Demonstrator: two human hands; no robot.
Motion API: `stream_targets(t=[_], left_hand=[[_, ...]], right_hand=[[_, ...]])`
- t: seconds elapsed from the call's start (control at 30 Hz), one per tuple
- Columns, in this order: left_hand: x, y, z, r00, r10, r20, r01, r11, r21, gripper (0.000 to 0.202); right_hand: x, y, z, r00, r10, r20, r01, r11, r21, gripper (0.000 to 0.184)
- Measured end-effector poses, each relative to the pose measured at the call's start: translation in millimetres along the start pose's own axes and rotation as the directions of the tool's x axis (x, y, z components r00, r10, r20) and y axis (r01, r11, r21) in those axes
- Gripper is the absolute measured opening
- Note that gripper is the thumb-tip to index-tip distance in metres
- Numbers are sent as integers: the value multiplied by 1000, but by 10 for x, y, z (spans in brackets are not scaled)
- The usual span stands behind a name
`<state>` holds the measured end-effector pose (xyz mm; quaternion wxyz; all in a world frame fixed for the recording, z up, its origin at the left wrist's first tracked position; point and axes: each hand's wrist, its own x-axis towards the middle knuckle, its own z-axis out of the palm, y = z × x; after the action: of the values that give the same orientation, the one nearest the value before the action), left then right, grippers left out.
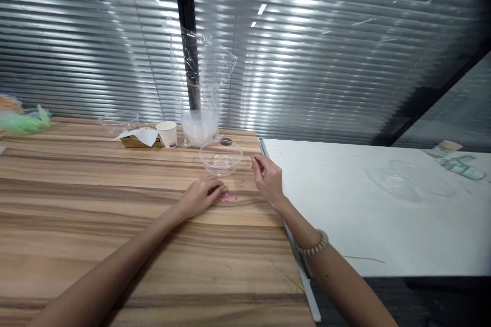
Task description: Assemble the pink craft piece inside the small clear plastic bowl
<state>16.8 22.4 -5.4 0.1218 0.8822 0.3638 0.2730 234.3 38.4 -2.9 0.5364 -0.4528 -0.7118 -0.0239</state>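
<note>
Wood-grain worktop (215,270) carried pink pieces (225,196) just in front of the clear bowl (221,165), presumably for easy reach, with the left hand (201,195) at them, its grip indiscernible, and the right hand (269,178) pinched together, any held item too small to tell.

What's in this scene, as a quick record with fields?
Left hand: fingertips at small pink pieces
Right hand: right of the clear plastic bowl, fingers drawn together; anything held is too small to tell
Right wrist: beaded bracelet
Surface: wood-grain table
Behind bowl: paper cup, farther left; bagged stack of clear bowls
</note>
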Motion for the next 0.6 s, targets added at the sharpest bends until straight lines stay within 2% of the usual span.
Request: stream_targets(t=[0.17,0.37,0.47,0.6], left_hand=[[7,-85,-23,1000,-16,-1,16,996,-93,25],[8,-149,-154,996,-34,80,49,979,-197,20],[13,-147,-222,988,18,155,22,968,-251,18],[22,-117,-234,976,62,210,-2,962,-274,16]], right_hand=[[20,52,-14,996,85,-3,-85,995,46,25],[65,63,-65,984,180,1,-179,980,87,26],[90,75,-80,985,171,-4,-169,980,104,28],[111,60,-87,997,82,-4,-82,995,57,28]])
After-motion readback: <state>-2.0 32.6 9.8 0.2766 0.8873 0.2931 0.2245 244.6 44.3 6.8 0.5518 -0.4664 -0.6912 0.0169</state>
